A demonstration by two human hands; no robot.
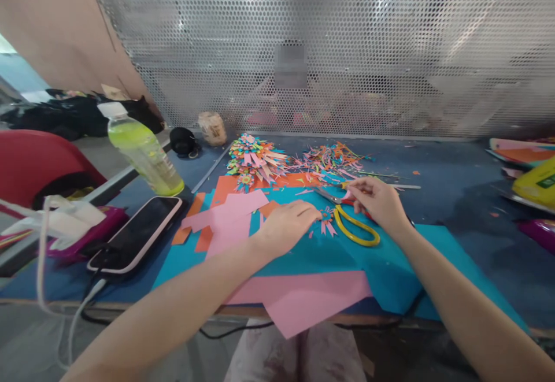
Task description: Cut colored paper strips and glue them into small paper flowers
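Observation:
My left hand [288,227] has its fingers pinched together at the edge of a small paper rosette [328,226] with pink, orange and blue strips. To its right, my right hand [376,201] is closed in a pinch on a small pink paper piece [348,195], partly hidden by the fingers. Scissors [356,238] with a yellow handle loop and some red lie under and beside that hand, blades pointing left. Blue paper sheets [295,263] lie beneath both hands. Pink paper [236,211] is left of my left hand, and another pink sheet [318,298] overhangs the table's front edge.
Finished-looking paper rosettes [255,159] are heaped behind my hands, beside thin paper scraps [332,156]. At left stand a green drink bottle [145,151] and a cabled phone [137,236]. A yellow packet [537,182] is at right. A perforated metal panel [347,52] rises behind the table.

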